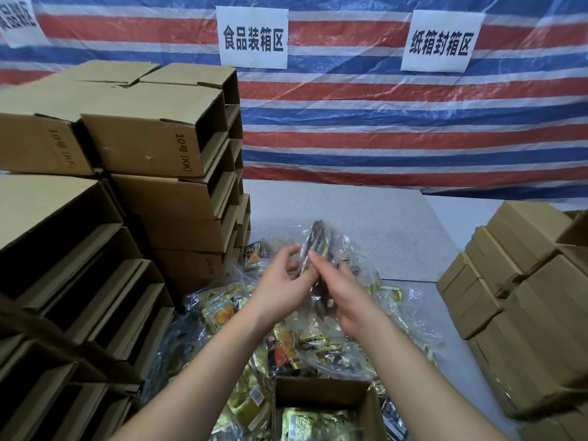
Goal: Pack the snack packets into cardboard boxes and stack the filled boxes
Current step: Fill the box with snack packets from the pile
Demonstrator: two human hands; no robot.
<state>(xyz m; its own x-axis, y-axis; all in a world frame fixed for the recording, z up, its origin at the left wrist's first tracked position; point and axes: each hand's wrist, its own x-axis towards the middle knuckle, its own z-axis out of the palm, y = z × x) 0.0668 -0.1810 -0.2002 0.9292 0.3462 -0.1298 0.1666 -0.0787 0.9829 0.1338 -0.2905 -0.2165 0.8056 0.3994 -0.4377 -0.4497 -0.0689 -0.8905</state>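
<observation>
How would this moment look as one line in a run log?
step: gathering packets | left hand and right hand: gripping upright bundle of dark foil snack packets | open brown cardboard box: partly filled, below

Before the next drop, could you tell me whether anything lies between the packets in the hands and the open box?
Nothing visible does. The left hand and right hand hold the packets above the pile. Toward the camera, the open box has its top uncovered, with gold packets already inside.
</observation>
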